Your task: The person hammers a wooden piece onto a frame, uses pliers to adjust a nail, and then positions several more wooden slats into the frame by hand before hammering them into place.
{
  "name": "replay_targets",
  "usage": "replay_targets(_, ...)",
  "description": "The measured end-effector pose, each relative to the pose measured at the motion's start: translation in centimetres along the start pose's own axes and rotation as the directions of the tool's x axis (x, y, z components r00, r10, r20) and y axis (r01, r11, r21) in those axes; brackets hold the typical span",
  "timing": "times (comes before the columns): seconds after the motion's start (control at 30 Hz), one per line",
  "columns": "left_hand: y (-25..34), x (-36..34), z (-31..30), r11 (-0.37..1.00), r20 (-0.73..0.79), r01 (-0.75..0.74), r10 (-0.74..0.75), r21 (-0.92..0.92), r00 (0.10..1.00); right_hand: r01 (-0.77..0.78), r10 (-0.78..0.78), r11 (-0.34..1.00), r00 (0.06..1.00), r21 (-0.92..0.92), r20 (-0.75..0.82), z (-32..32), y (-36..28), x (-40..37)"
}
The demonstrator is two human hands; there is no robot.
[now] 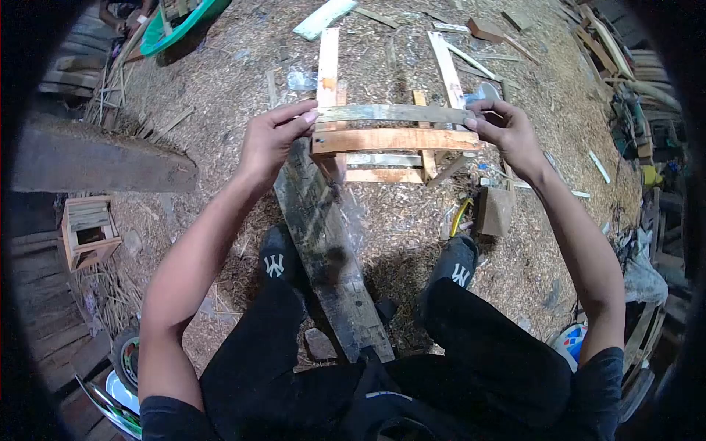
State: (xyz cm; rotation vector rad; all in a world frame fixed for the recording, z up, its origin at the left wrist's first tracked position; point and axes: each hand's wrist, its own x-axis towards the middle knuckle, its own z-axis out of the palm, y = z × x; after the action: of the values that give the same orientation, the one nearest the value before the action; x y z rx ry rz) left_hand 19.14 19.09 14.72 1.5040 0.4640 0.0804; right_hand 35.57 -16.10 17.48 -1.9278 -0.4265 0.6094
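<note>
A thin greyish wooden slat [397, 113] stretches between my two hands. My left hand [273, 140] pinches its left end between thumb and fingers, and my right hand [509, 134] grips the right end the same way. The slat lies across a small wooden chair frame [397, 139], just beyond its front rail of lighter, orange-toned wood. Two pale uprights of the frame rise away from me, and lower crossbars show beneath the rail. Below the frame's left side runs a long, dark-stained plank [323, 235] that passes between my feet.
Wood shavings cover the ground. A hammer-like block [496, 211] and a yellow-handled tool [460, 216] lie near my right foot. A thick beam [103, 158] juts in from the left above a small wooden stool [90, 229]. A green basin [180, 29] stands far left.
</note>
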Motion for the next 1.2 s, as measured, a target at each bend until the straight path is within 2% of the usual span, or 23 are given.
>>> replay_targets(0.03,-0.1,0.0,-0.1,1.0,0.001,-0.007,0.007,0.001,1.0,0.0,0.0,0.997,1.0,0.076,0.002,0.0,0.1,-0.1)
replay_targets(0.1,-0.1,0.0,-0.2,1.0,0.002,-0.004,0.004,0.007,1.0,-0.041,0.041,0.995,0.999,0.092,-0.008,-0.1,0.4,0.0)
replay_targets(0.17,0.0,0.0,-0.2,0.999,0.024,0.012,-0.013,0.044,1.0,-0.045,0.061,0.977,0.996,0.211,-0.07,0.0,0.4,-0.1)
replay_targets(0.33,0.3,-0.2,0.0,0.996,0.015,-0.006,0.005,0.094,1.0,-0.055,0.07,0.976,0.996,0.213,-0.063,-0.5,0.6,-0.1)
replay_targets(0.5,0.3,-0.3,0.2,0.995,-0.005,-0.025,0.026,0.095,1.0,-0.031,0.024,0.986,0.999,0.164,0.046,-0.4,0.6,-0.2)
replay_targets(0.57,0.1,-0.3,0.1,0.999,-0.03,-0.011,0.012,0.044,0.999,-0.045,0.039,0.988,0.998,0.147,0.039,-0.3,0.5,-0.2)
replay_targets(0.73,-0.2,-0.3,0.2,0.998,-0.052,-0.038,0.041,0.048,0.998,-0.039,0.039,0.989,0.999,0.145,0.0,0.2,0.4,-0.6)
replay_targets(0.83,-0.2,-0.2,0.2,0.998,-0.044,-0.029,0.032,0.062,0.999,-0.025,0.021,0.977,0.999,0.213,0.024,0.0,0.9,-0.6)
replay_targets(1.0,-0.3,-0.2,0.3,1.0,-0.036,-0.023,0.024,0.017,0.999,-0.017,0.014,0.997,0.999,0.072,0.05,-0.2,0.8,-0.5)
replay_targets(1.1,-0.2,-0.3,0.3,0.999,-0.039,-0.032,0.033,0.037,0.999,-0.032,0.025,0.99,0.998,0.135,0.054,0.1,0.3,-0.8)
replay_targets(1.2,-0.2,-0.3,0.3,0.997,-0.034,-0.057,0.058,0.043,0.998,-0.058,0.052,0.994,0.997,0.097,0.056,-0.2,0.3,-0.9)
